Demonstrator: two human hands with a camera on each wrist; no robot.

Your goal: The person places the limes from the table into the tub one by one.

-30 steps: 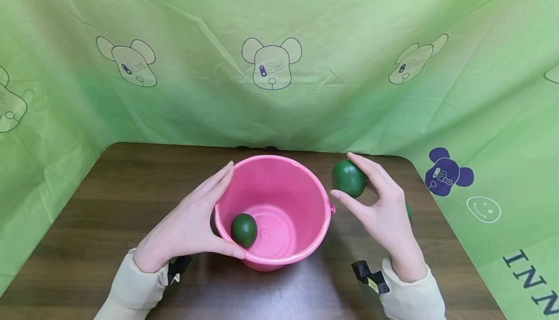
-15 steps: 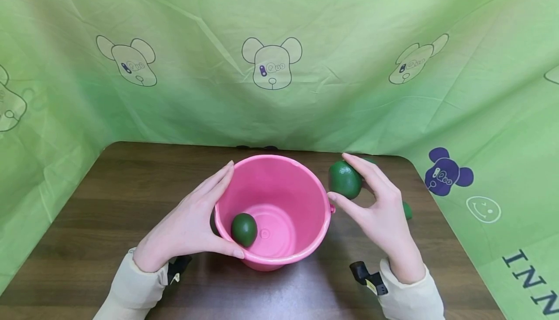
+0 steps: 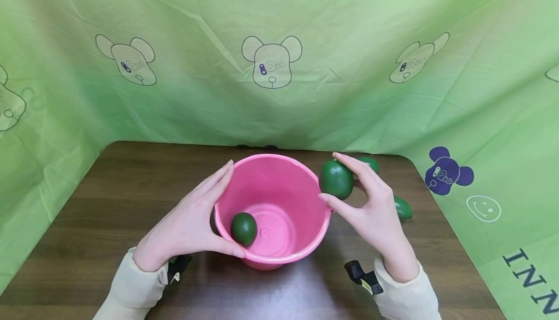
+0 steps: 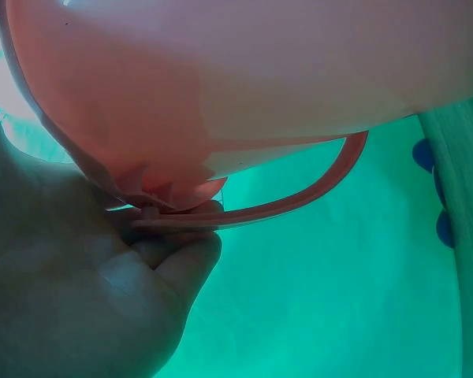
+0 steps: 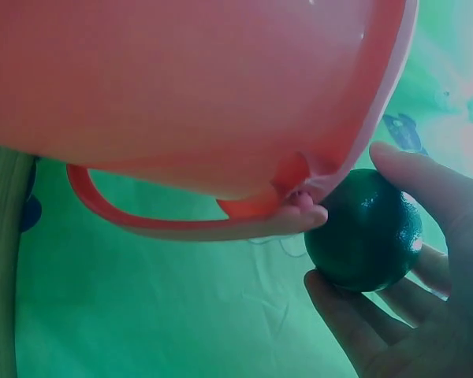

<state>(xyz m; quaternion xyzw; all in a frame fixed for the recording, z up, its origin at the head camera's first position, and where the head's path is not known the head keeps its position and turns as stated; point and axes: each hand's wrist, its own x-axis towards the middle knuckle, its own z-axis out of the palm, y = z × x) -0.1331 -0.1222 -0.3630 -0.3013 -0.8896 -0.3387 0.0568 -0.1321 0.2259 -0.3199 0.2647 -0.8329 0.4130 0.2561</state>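
A: A green backdrop (image 3: 196, 106) surrounds the counter (image 3: 144, 184). State the position of the pink bucket (image 3: 279, 186).

B: On the counter, at centre. Read its opening as a dial, 12 o'clock pointing away from the person. The inside fruit (image 3: 244, 229), green, rests within at 8 o'clock.

A: And the held fruit (image 3: 336, 180)?

B: Just outside the rim at 2 o'clock; contact with the rim cannot be confirmed. The right hand (image 3: 371, 208) pinches it between thumb and fingers.

A: Left hand (image 3: 192, 225)?

B: At 9 o'clock. Thumb and fingers, spread wide, grip the rim.

A: Progress?

B: Judged part-complete: one fruit inside, three visible outside. Besides the held one, the far fruit (image 3: 371, 163) lies at 2 o'clock, the near fruit (image 3: 402, 208) at 3 o'clock, both partly covered by the right hand.
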